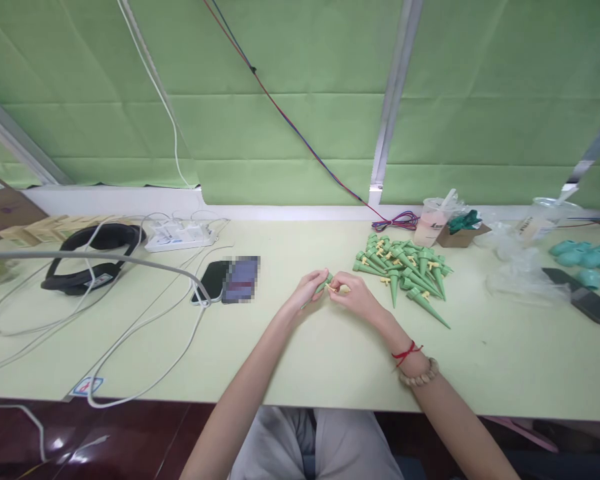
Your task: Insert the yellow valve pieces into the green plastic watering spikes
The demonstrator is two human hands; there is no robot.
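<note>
With a heap of finished green spikes (405, 270) lying just beside me, my left hand (307, 288) pinched one more green spike (323, 285) while my right hand (353, 293) pressed its small yellow valve (333, 288) on, hands together.

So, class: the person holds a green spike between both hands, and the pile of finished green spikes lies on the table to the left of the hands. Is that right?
Not quite. In the head view the pile of green spikes lies to the right of the hands, not the left. The rest stands: the left hand and right hand together hold a green spike over the table.
</note>
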